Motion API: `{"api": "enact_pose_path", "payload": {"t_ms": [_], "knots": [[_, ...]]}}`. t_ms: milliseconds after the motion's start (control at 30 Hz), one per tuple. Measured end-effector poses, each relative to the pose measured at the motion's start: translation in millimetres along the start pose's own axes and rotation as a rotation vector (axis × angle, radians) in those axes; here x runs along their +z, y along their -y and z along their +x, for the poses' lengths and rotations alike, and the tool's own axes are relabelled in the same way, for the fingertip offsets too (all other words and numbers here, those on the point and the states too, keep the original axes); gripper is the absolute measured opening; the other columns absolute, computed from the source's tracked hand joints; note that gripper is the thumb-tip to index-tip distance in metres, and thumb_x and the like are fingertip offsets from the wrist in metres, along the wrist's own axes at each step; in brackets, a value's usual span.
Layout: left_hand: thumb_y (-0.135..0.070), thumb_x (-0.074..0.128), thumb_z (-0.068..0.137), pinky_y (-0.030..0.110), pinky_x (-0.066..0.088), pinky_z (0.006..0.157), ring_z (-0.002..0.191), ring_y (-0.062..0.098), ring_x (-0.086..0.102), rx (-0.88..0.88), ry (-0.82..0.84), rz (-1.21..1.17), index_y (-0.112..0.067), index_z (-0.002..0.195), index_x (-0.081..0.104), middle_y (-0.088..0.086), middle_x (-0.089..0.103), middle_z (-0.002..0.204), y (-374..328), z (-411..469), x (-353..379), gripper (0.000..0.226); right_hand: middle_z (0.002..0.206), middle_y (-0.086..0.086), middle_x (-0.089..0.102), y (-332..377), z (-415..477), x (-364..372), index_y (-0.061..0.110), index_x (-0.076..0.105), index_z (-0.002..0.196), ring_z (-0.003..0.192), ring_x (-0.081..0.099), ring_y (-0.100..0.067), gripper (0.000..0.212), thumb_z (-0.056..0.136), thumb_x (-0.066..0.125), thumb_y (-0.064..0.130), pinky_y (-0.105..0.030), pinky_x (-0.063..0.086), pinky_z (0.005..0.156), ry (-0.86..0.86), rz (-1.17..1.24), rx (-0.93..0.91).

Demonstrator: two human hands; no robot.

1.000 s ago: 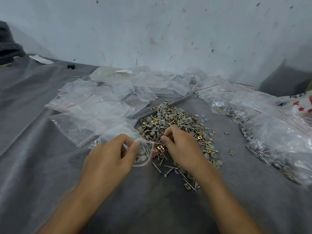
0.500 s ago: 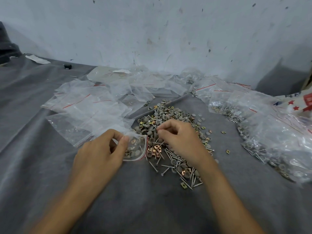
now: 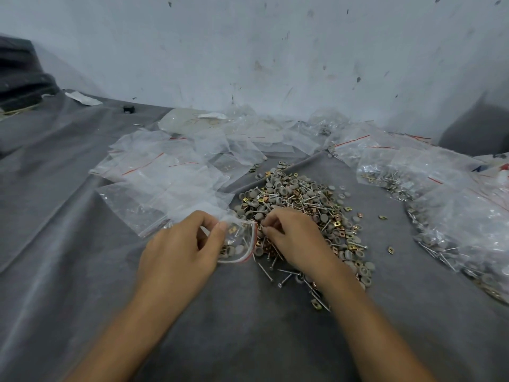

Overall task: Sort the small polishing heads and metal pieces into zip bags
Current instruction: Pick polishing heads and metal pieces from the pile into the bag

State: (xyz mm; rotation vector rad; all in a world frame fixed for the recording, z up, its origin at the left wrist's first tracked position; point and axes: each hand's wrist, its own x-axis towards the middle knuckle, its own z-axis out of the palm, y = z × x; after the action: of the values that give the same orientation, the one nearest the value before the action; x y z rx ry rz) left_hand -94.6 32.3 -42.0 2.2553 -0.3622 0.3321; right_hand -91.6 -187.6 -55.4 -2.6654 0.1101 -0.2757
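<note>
A: So starting from the left, there's a heap of empty zip bags (image 3: 165, 172) on the grey cloth (image 3: 68, 244), handy for grabbing the next one I'd guess. Then the left hand (image 3: 181, 252) has its fingers (image 3: 217, 230) pinched on the lip of a small zip bag (image 3: 238, 244), propping the mouth open toward the pile.

B: Anything in it?

A: A few grey polishing heads and a gold piece, looks like. Right beside the opening, the right hand (image 3: 294, 238) is curled over the near edge of the loose pile (image 3: 297, 199), fingertips closed together on something tiny. Can't tell what.

B: Makes sense keeping the bag that close, short trip.

A: Yep. Far right, filled bags (image 3: 454, 216) are stacked out of the way. Plenty of pile left though.
</note>
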Motion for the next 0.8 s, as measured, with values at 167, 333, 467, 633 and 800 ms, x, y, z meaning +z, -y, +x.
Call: {"api": "enact_pose_path", "payload": {"t_ms": [167,333,467,633,800], "knots": [[-0.057,0.051,0.09,0.031,0.041,0.058,0.06,0.006,0.056,-0.01,0.003,-0.021,-0.036,0.075,0.058,-0.031,0.06,0.069,-2,0,-1,0.027,0.085,0.015,0.065,0,-20,-19,0.033,0.061,0.092,0.079,0.06,0.0,0.007,0.097,0.063,0.029,-0.014,0.047,0.066,-0.054,0.264,0.049],[-0.057,0.052,0.091,0.031,0.04,0.058,0.062,0.006,0.056,-0.011,0.0,0.001,-0.034,0.077,0.058,-0.024,0.062,0.071,-6,-1,-2,0.028,0.078,0.014,0.068,25,-37,-25,0.025,0.07,0.092,0.07,0.06,0.0,0.005,0.095,0.068,0.022,-0.021,0.049,0.065,0.089,0.615,-0.013],[-0.053,0.053,0.091,0.032,0.038,0.062,0.071,0.004,0.056,0.045,-0.024,0.006,-0.032,0.078,0.06,-0.013,0.06,0.073,-11,-2,-7,0.025,0.084,0.01,0.067,44,-39,-13,0.026,0.067,0.097,0.075,0.061,0.001,0.016,0.087,0.08,0.027,-0.014,0.047,0.069,-0.062,0.558,-0.093],[-0.058,0.05,0.096,0.033,0.047,0.064,0.076,0.005,0.056,0.225,0.003,0.027,-0.036,0.085,0.058,-0.017,0.059,0.08,-15,-9,-18,0.027,0.094,0.026,0.061,51,-31,-17,0.035,0.065,0.124,0.087,0.058,0.011,0.032,0.094,0.069,0.027,-0.011,0.045,0.075,-0.117,0.312,-0.131],[-0.049,0.082,0.075,0.036,0.053,0.071,0.086,0.0,0.057,0.306,0.157,0.011,-0.041,0.1,0.059,-0.024,0.059,0.091,-8,-21,-29,0.035,0.091,0.029,0.071,61,-30,-32,0.033,0.074,0.108,0.081,0.065,0.007,0.032,0.084,0.057,0.02,-0.008,0.046,0.068,-0.099,0.573,-0.011]]}}
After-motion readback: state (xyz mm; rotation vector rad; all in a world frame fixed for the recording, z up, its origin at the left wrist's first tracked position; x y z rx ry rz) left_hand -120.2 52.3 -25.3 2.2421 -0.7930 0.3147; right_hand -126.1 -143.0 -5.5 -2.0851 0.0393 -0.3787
